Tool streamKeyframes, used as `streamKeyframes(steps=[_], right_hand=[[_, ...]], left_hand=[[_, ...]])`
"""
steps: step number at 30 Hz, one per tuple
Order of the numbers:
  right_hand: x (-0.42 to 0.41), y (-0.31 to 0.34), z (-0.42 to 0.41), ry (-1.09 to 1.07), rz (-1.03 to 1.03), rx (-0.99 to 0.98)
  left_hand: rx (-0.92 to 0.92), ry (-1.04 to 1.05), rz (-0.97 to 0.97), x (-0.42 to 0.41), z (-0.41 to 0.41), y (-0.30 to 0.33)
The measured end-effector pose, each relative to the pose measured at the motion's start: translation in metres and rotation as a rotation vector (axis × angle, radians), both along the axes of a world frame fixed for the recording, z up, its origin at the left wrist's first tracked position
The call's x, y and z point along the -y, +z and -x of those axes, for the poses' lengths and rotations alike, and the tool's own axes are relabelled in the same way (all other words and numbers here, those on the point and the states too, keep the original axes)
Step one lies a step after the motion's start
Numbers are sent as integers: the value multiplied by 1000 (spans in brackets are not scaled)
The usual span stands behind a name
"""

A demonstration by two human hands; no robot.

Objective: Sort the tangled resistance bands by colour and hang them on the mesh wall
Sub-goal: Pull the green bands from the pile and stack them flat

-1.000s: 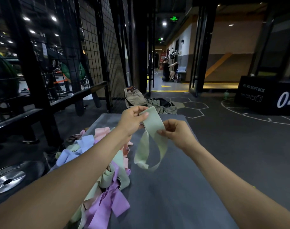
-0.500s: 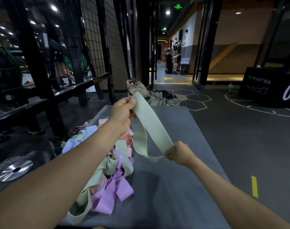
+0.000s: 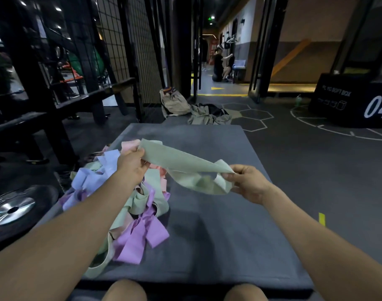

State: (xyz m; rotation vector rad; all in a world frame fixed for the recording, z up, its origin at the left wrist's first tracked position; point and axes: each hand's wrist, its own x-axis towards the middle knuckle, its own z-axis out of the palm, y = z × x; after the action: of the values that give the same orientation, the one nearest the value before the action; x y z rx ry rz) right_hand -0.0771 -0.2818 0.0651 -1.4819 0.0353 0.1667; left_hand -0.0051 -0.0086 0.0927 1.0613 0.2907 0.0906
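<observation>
- Mesh wall of black wire grid [image 3: 129, 51] stands far left, nothing hung on it yet.
- Tangled heap of lilac, pink and green bands [image 3: 129, 203] sits on the grey padded bench [image 3: 229, 235], waiting to be sorted.
- Left hand [image 3: 132, 165] has a closed grip, pinching one end of the pale green fabric band [image 3: 181, 165].
- Right hand [image 3: 248, 181] pinches the other end, likely pulling it taut and clear of the heap.

two hands [image 3: 131, 165] [image 3: 248, 183], one green band [image 3: 181, 166] held, one tangled pile [image 3: 129, 205], one mat [image 3: 229, 213].
</observation>
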Motion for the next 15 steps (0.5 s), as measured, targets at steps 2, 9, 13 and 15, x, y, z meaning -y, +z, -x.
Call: streamKeyframes(steps=[2,9,13,15], right_hand=[[4,0,2,116,159,2],[13,-11,1,23,663,147],[13,-17,-5,-78,911,275],[16,-23,-9,-129,988,276]], left_hand=[[-35,45,12,-8,-5,-7],[-45,-14,-109,-10,-12,-19],[-39,-52,-266,-7,-12,-23],[-34,-67,-301,-8,-11,-25]])
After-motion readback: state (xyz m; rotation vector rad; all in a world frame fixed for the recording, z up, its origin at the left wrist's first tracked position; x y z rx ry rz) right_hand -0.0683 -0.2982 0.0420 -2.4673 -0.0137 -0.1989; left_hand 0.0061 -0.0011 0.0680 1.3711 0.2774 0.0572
